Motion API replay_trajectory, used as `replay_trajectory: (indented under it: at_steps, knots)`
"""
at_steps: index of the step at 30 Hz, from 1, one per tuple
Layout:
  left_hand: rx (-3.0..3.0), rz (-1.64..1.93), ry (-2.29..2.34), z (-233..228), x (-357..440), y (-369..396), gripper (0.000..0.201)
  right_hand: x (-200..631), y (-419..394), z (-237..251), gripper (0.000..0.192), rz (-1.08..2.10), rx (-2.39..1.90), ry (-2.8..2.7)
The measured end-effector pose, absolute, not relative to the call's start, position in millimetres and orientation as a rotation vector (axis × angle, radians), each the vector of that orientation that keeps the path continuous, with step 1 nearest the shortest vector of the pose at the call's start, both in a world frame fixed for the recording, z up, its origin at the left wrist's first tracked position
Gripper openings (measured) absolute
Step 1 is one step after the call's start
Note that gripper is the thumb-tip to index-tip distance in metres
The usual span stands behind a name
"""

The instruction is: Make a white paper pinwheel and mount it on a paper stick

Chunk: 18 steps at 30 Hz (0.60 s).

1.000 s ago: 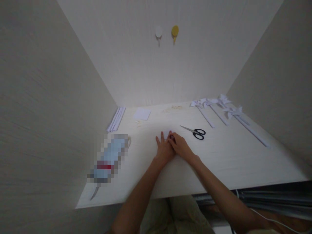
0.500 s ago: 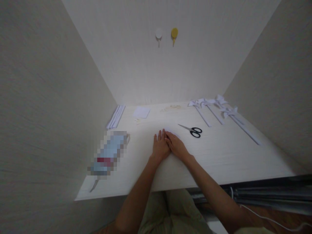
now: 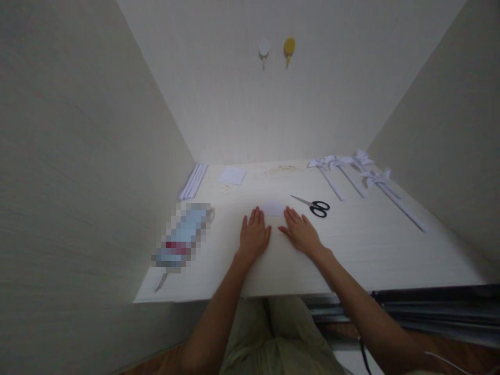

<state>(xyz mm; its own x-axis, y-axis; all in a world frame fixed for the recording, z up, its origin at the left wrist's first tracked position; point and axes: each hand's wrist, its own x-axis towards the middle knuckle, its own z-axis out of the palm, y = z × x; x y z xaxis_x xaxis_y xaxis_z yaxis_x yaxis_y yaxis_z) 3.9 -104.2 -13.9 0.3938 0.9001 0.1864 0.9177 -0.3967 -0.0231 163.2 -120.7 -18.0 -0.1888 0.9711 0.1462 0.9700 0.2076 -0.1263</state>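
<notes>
Both hands now lie flat and apart on the desk, just below the centre of the frame. A second ago they were bunched together, the right overlapping the left and pressing on a small white paper piece; half a second ago they were side by side and touching. Now the left hand and the right hand have slid outward, fingers spread and palms down, holding nothing. The paper piece is uncovered between and just above the fingertips, lying flat on the desk. That suggests the pressing or creasing stroke is finished and the paper has been let go, though whether either fingertip touches its lower edge is hard to say.

The paper is nearly the same pale tone as the desk, so its outline, its folds and its exact shape cannot be made out. Right of the right hand lie black-handled scissors, near but not touching. In the upper right of the desk sit several white paper pinwheels on sticks, their details blurred. Toward the upper left are white strips against the side wall and a small white sheet. A pixelated object at the left is unreadable. Two hooks hang on the back wall.
</notes>
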Motion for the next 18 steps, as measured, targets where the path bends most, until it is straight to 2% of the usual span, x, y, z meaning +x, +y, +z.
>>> replay_trajectory:
  at_steps: [11, 18]
  knots:
    - [-2.521, -0.28, -1.654, -13.3, -0.2, -123.3, 0.05, 137.3, -116.7, -20.9, 0.068, -0.105, -2.06, -1.973]
    - [-2.55, -0.206, -1.652, -12.3, -1.1, -122.5, 0.049, 117.6, -123.7, -14.1, 0.052, 0.088, -1.697, -2.245]
